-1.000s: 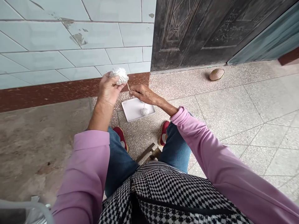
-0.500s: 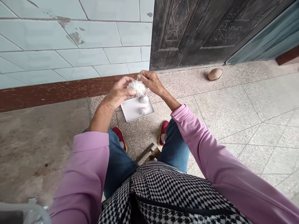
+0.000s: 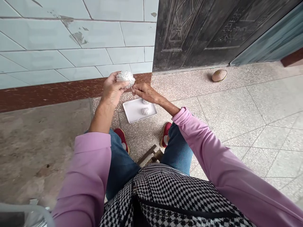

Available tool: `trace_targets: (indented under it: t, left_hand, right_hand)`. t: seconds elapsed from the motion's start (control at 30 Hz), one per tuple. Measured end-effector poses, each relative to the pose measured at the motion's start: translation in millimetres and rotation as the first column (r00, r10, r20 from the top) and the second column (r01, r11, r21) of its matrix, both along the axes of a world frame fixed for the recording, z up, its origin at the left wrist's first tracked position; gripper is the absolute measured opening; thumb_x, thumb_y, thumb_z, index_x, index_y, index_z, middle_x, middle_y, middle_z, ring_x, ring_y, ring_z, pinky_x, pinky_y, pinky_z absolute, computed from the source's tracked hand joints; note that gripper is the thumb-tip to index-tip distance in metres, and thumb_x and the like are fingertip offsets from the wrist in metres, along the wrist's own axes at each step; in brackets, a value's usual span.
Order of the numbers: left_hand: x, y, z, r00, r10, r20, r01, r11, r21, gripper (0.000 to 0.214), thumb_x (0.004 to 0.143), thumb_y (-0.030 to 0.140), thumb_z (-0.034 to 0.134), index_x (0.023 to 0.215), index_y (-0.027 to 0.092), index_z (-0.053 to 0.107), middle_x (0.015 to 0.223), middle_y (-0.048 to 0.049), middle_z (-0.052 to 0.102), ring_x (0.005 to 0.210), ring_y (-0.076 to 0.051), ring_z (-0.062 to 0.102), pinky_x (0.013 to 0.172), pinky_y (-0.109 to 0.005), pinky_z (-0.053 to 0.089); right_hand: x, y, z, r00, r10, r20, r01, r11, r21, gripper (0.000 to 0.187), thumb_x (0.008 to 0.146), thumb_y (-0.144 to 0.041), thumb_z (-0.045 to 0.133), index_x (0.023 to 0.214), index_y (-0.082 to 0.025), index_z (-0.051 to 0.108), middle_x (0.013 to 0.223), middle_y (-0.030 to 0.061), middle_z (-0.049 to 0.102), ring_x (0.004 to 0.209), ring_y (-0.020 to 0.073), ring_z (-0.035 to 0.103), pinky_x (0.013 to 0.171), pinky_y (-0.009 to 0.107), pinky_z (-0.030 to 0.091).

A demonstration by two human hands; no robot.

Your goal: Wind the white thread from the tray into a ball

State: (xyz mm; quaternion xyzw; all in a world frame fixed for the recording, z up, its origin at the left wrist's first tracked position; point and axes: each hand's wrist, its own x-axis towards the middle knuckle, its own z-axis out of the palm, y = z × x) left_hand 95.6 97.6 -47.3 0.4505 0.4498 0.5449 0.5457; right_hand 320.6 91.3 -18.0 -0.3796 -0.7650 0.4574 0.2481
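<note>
A fluffy white pom-pom (image 3: 126, 78) is held up by my left hand (image 3: 112, 90), its fingers and thumb curled around the near and left sides. My right hand (image 3: 146, 93) is closed in a pinch just below and right of the pom-pom; whatever lies between its fingertips is too small to make out. Below both hands, a shallow white tray (image 3: 132, 112) rests on the floor. A small ball of white thread (image 3: 145, 111) lies in it, and a second white ball (image 3: 145, 101) is partly hidden behind my right hand.
Ahead are a tiled wall (image 3: 94, 34) and a dark carved door (image 3: 184, 34). A pinkish ball (image 3: 219, 75) sits by the threshold. Between my red shoes (image 3: 121, 138) stands part of a wooden stool (image 3: 148, 156). A clear plastic container (image 3: 26, 216) is at the lower left.
My left hand has moved up and left with the pom-pom and turned it. My right hand has shifted down and left, from the pom-pom's upper right to below it.
</note>
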Motion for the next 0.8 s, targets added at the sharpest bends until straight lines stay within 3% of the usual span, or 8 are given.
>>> trace_targets:
  t: [0.1, 0.17, 0.27, 0.37, 0.43, 0.53, 0.67, 0.8]
  left_hand:
    - [-0.8, 6.2, -10.0, 0.989, 0.054, -0.135, -0.055, 0.999, -0.001, 0.075, 0.06, 0.039, 0.119, 0.119, 0.029, 0.073, 0.113, -0.0037, 0.083, 0.118, -0.031, 0.083, 0.094, -0.039, 0.068]
    - [1.4, 3.9, -8.0, 0.982, 0.02, -0.188, -0.029, 0.999, -0.045, 0.074, 0.061, 0.035, 0.119, 0.119, 0.028, 0.073, 0.111, -0.0035, 0.081, 0.114, -0.03, 0.081, 0.091, -0.038, 0.065]
    - [7.6, -7.9, 5.1, 0.981, -0.128, -0.146, 0.106, 0.983, -0.149, 0.067, 0.069, 0.035, 0.114, 0.123, 0.025, 0.075, 0.118, -0.0056, 0.084, 0.117, -0.03, 0.079, 0.088, -0.038, 0.063]
    - [15.1, -21.4, 20.3, 0.955, -0.292, -0.055, 0.274, 0.937, -0.217, 0.064, 0.078, 0.041, 0.11, 0.13, 0.024, 0.077, 0.127, -0.0071, 0.086, 0.122, -0.031, 0.078, 0.089, -0.04, 0.064]
    - [19.3, -27.4, 27.7, 0.93, -0.366, -0.04, 0.346, 0.907, -0.239, 0.071, 0.076, 0.046, 0.113, 0.135, 0.024, 0.079, 0.126, -0.0074, 0.086, 0.119, -0.032, 0.078, 0.087, -0.041, 0.062]
    - [22.3, -31.2, 33.8, 0.896, -0.441, -0.045, 0.413, 0.868, -0.274, 0.091, 0.066, 0.057, 0.12, 0.143, 0.026, 0.082, 0.115, -0.0074, 0.084, 0.099, -0.03, 0.078, 0.076, -0.042, 0.054]
    - [21.3, -33.2, 36.3, 0.894, -0.447, -0.037, 0.423, 0.867, -0.261, 0.101, 0.064, 0.058, 0.12, 0.153, 0.03, 0.082, 0.102, -0.0033, 0.079, 0.083, -0.025, 0.075, 0.073, -0.042, 0.05]
    - [21.4, -35.4, 32.6, 0.905, -0.424, 0.027, 0.419, 0.88, -0.225, 0.1, 0.067, 0.056, 0.121, 0.154, 0.029, 0.081, 0.115, -0.0057, 0.085, 0.085, -0.026, 0.08, 0.079, -0.043, 0.061]
  right_hand:
    - [3.0, -3.1, 4.7, 0.999, -0.001, -0.033, 0.001, 1.0, -0.004, 0.047, 0.133, -0.036, 0.084, 0.089, -0.021, 0.074, 0.079, -0.0005, 0.058, 0.087, 0.0221, 0.055, 0.092, 0.036, 0.048]
    - [8.5, -1.8, 6.8, 0.995, -0.02, -0.094, 0.021, 1.0, 0.007, 0.05, 0.131, -0.046, 0.089, 0.09, -0.021, 0.075, 0.083, 0.001, 0.062, 0.088, 0.0233, 0.056, 0.09, 0.037, 0.049]
    - [19.0, 2.4, 10.1, 0.975, -0.077, -0.207, 0.08, 0.997, 0.008, 0.053, 0.136, -0.052, 0.08, 0.094, -0.021, 0.072, 0.089, 0.0024, 0.066, 0.088, 0.0228, 0.058, 0.088, 0.036, 0.051]
    - [28.2, 4.8, 14.8, 0.954, -0.154, -0.257, 0.151, 0.988, -0.032, 0.057, 0.14, -0.054, 0.075, 0.094, -0.022, 0.065, 0.087, 0.0004, 0.058, 0.083, 0.0201, 0.052, 0.082, 0.033, 0.049]
    - [31.7, 4.9, 18.3, 0.95, -0.193, -0.246, 0.192, 0.981, -0.031, 0.06, 0.137, -0.055, 0.08, 0.09, -0.024, 0.06, 0.085, -0.0007, 0.052, 0.083, 0.0199, 0.047, 0.079, 0.032, 0.048]
    - [32.2, 5.2, 22.0, 0.952, -0.21, -0.222, 0.214, 0.977, -0.006, 0.064, 0.132, -0.052, 0.087, 0.086, -0.026, 0.052, 0.083, -0.0015, 0.045, 0.084, 0.0206, 0.043, 0.08, 0.034, 0.047]
    - [28.8, 9.8, 21.2, 0.949, -0.22, -0.225, 0.221, 0.975, -0.018, 0.073, 0.126, -0.065, 0.093, 0.084, -0.028, 0.047, 0.08, -0.0031, 0.039, 0.083, 0.0212, 0.042, 0.078, 0.035, 0.044]
    - [26.4, 15.1, 14.0, 0.949, -0.207, -0.239, 0.209, 0.978, -0.018, 0.071, 0.131, -0.068, 0.087, 0.086, -0.029, 0.048, 0.079, -0.0049, 0.037, 0.084, 0.0191, 0.039, 0.079, 0.036, 0.041]
